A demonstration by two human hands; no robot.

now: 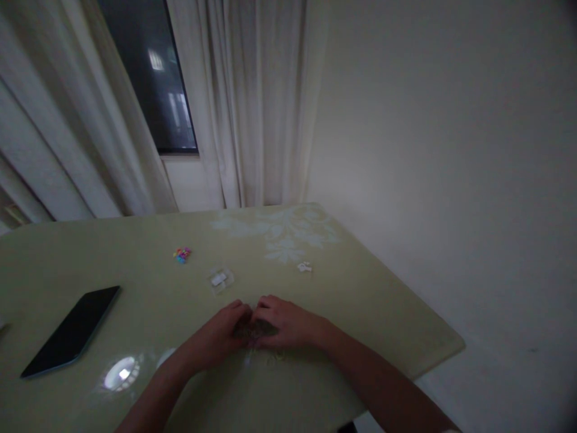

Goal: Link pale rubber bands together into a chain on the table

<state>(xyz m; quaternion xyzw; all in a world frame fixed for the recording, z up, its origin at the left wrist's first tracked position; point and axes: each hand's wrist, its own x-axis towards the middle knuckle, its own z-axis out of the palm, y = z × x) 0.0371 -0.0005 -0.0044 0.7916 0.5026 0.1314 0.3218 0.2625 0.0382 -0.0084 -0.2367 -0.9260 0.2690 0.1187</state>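
Note:
My left hand (225, 331) and my right hand (286, 322) meet near the middle of a pale green table (383, 313). Their fingers are curled together over a small dark object (253, 329) that lies between them on the tabletop. The light is dim and I cannot make out what the object is. Just beyond the hands lies a small clear packet with a white piece (220, 279).
A dark phone (72, 331) lies flat at the left. A small cluster of colourful bits (183, 254) and a small white piece (305, 267) sit farther back. Curtains (252, 102) and a dark window (148, 72) stand behind the table. A wall is at the right.

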